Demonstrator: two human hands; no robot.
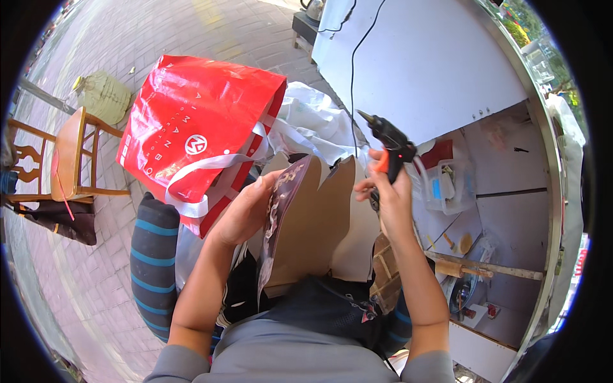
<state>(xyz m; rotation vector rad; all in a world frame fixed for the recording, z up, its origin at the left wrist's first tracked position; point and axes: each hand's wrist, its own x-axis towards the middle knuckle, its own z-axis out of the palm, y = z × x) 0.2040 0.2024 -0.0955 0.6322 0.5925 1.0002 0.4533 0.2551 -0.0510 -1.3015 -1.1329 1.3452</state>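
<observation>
My left hand point(248, 207) is closed on a dark purple-brown panel point(281, 210) with a pale pattern, held nearly edge-on and tilted over my lap. My right hand point(394, 195) grips a black glue gun point(391, 137) with an orange trigger, raised to the right of the panel. Its pale nozzle points up and to the left, apart from the panel, and a small red light glows on its body. Between my hands, tan cardboard point(313, 223) with an uneven upper edge stands over my lap. Part of it is hidden behind the patterned panel.
A red shopping bag point(198, 115) with white ribbon handles stands ahead on the left, beside white plastic point(306, 115). A black cord point(353, 76) crosses the white board point(421, 64). Shelves at right hold a clear plastic box point(456, 188); a wooden rod point(504, 269) juts there. A wooden chair point(70, 153) stands far left.
</observation>
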